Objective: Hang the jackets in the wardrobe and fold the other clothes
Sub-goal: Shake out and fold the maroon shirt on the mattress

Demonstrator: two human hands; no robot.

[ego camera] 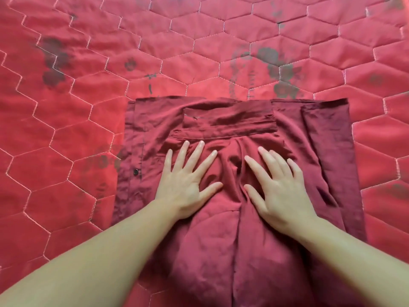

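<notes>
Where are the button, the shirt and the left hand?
button [135, 172], head view, its black face.
shirt [230, 120], head view, the collar.
left hand [186, 185], head view, its back.

Counting one dark red shirt [232, 229] lying flat on one red quilt [66, 129] stitched in hexagons; seeing two bare hands, the left hand [188, 180] and the right hand [278, 187], each spreading five fingers on the cloth; spotting one black button [135, 172] showing along the shirt's left edge
</notes>
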